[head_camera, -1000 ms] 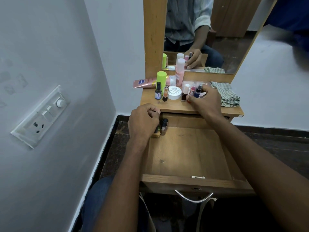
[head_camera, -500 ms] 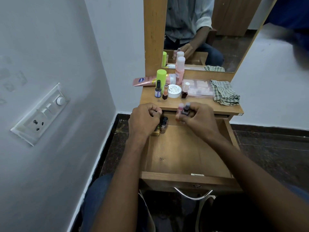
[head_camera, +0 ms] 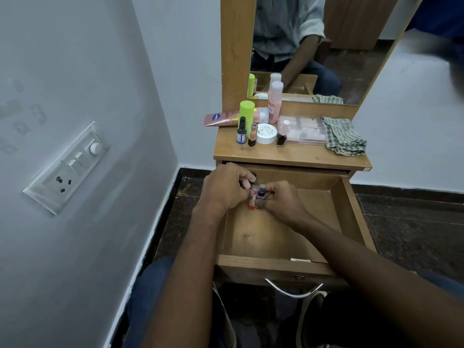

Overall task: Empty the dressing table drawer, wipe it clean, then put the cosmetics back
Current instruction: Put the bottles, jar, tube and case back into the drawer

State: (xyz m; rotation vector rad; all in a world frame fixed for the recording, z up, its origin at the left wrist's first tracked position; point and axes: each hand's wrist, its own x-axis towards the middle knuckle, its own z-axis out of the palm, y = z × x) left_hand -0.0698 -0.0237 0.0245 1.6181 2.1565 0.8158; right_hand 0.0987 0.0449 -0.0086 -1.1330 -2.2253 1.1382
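The wooden drawer stands pulled out under the dressing table top. My right hand is inside its back left part, shut on two small nail polish bottles, one dark blue, one pinkish with a red base. My left hand is closed against them from the left and covers other small bottles at the drawer's back left corner. On the top remain a pink tube, a green-capped bottle, a pink bottle, a white jar, three small bottles and a clear palette box.
A folded checked cloth lies on the right of the table top. A mirror rises behind it. The wall at left carries a switch and socket panel. The drawer's metal handle faces my knees.
My right hand lifted two small bottles off the table top and carried them down into the drawer's back left, beside my left hand, which stayed there.
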